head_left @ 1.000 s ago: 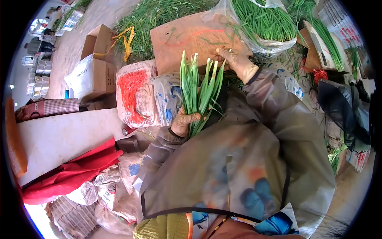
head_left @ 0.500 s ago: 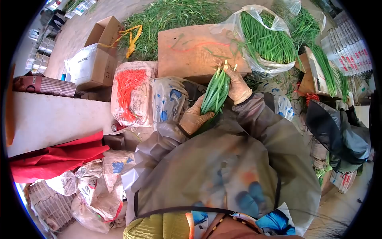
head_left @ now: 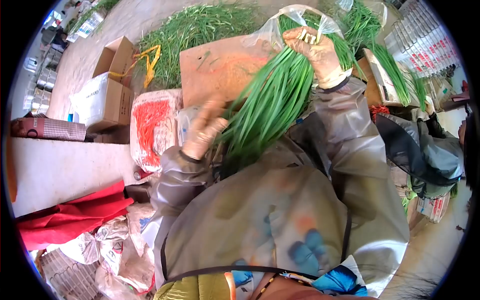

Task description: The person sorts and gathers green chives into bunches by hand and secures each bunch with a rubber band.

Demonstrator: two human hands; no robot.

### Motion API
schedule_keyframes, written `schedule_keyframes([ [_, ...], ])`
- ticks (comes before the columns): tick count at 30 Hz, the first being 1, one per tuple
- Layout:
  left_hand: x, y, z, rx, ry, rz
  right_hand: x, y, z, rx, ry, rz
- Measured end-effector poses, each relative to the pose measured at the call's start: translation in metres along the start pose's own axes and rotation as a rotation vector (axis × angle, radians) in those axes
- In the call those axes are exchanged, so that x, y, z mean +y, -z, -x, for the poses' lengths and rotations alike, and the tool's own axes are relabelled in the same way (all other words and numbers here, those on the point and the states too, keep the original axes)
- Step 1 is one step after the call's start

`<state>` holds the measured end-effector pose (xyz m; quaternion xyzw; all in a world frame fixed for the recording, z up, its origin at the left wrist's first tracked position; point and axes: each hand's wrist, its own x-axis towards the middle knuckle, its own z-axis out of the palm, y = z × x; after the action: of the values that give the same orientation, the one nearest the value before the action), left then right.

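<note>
My right hand (head_left: pixel 316 54) is closed around the pale root ends of a bunch of long green leafy stalks (head_left: pixel 272 95). The leaves hang down and to the left, over the near edge of a worn brown board (head_left: pixel 215 67). To the left of the leaves, my left hand (head_left: pixel 204 131) is apart from the bunch, blurred by motion, with its fingers spread and nothing in them. Red ties (head_left: pixel 150 122) lie on a printed sack left of my left hand.
Loose greens (head_left: pixel 195 30) lie behind the board. A plastic bag of greens (head_left: pixel 295 17) stands behind my right hand. Cardboard boxes (head_left: pixel 120 95) are at the left, red cloth (head_left: pixel 75 215) at lower left. Another person (head_left: pixel 430 150) is at the right.
My right hand has lifted the bunch up and to the right, and its leaves now hang long. My left hand has let go of the stalks and moved left, its fingers opened.
</note>
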<state>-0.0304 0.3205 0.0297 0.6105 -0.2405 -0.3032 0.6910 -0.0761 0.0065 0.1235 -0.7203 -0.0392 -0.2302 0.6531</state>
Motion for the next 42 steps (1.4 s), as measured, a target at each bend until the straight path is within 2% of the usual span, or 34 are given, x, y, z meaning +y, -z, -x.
schedule_keyframes([
  [1, 0.001, 0.013, 0.000, 0.146, -0.023, 0.024, -0.005, 0.005, -0.002, 0.030, 0.021, -0.130],
  [2, 0.008, 0.021, -0.004, 0.228, -0.069, 0.027, -0.026, 0.008, 0.000, 0.016, -0.089, -0.195],
  [3, 0.018, 0.027, -0.009, 0.311, -0.115, 0.026, -0.034, 0.011, -0.003, -0.001, -0.038, -0.137],
  [5, 0.042, 0.032, -0.015, 0.315, -0.255, -0.119, -0.038, 0.013, -0.014, -0.089, -0.019, 0.037],
  [6, 0.059, 0.028, -0.019, 0.254, -0.315, -0.269, -0.034, 0.010, -0.014, -0.085, -0.018, 0.034],
  [8, 0.088, 0.012, -0.033, 0.077, -0.373, -0.276, -0.026, 0.001, -0.019, -0.300, -0.096, -0.034],
  [11, 0.111, -0.026, -0.068, -0.309, -0.376, 0.014, -0.042, -0.036, -0.006, -0.292, -0.253, -0.328],
  [12, 0.107, -0.040, -0.075, -0.384, -0.310, 0.121, -0.042, -0.048, -0.002, -0.258, -0.319, -0.450],
  [14, 0.102, -0.066, -0.083, -0.477, -0.108, 0.280, -0.029, -0.069, 0.004, -0.162, -0.290, -0.485],
  [16, 0.055, -0.066, -0.097, -0.516, 0.365, 0.766, -0.013, -0.074, 0.007, -0.076, -0.151, -0.322],
  [17, 0.053, -0.074, -0.094, -0.443, 0.397, 0.613, 0.014, -0.069, 0.004, -0.034, -0.033, -0.186],
  [18, 0.057, -0.079, -0.084, -0.458, 0.478, 0.536, 0.019, -0.059, -0.001, -0.026, -0.033, -0.183],
  [20, 0.034, -0.082, -0.076, -0.506, 0.512, 0.426, 0.029, -0.033, -0.005, 0.149, -0.380, -0.206],
  [22, 0.014, -0.077, -0.071, -0.534, 0.590, 0.452, 0.045, -0.003, -0.016, 0.241, -0.263, -0.136],
  [24, 0.007, -0.071, -0.069, -0.512, 0.520, 0.489, 0.049, 0.001, -0.020, 0.229, -0.271, -0.053],
  [26, 0.002, -0.065, -0.072, -0.494, 0.511, 0.521, 0.054, -0.004, -0.018, -0.229, -0.097, 0.311],
  [27, 0.001, -0.064, -0.073, -0.447, 0.559, 0.549, 0.030, -0.021, -0.011, -0.368, -0.077, 0.436],
  [28, 0.000, -0.063, -0.075, -0.401, 0.607, 0.579, 0.030, -0.040, -0.002, -0.520, -0.102, 0.580],
  [30, -0.011, -0.059, -0.078, -0.470, 0.671, 0.738, 0.033, -0.065, 0.006, -0.816, -0.388, 0.599],
  [31, -0.014, -0.057, -0.077, -0.449, 0.619, 0.689, 0.027, -0.066, 0.009, -0.815, -0.390, 0.597],
  [33, -0.002, -0.059, -0.074, -0.421, 0.562, 0.644, -0.005, -0.069, 0.006, -0.403, -0.307, 0.631],
  [34, 0.009, -0.060, -0.072, -0.429, 0.422, 0.630, 0.029, -0.048, -0.008, -0.398, -0.133, 0.287],
  [36, 0.037, -0.060, -0.071, -0.366, 0.183, 0.484, 0.005, -0.038, -0.009, -0.070, -0.189, 0.053],
  [38, 0.056, -0.064, -0.074, -0.335, -0.129, 0.384, 0.008, -0.020, -0.002, -0.013, -0.241, 0.051],
  [39, 0.062, -0.074, -0.073, -0.332, -0.264, 0.470, 0.018, -0.012, 0.000, -0.030, -0.296, 0.131],
  [40, 0.069, -0.084, -0.068, -0.310, -0.424, 0.340, 0.027, -0.008, 0.011, -0.014, -0.323, 0.046],
  [42, 0.060, -0.082, -0.090, -0.241, -1.051, -0.735, 0.054, 0.007, 0.028, -0.050, -0.367, 0.099],
])
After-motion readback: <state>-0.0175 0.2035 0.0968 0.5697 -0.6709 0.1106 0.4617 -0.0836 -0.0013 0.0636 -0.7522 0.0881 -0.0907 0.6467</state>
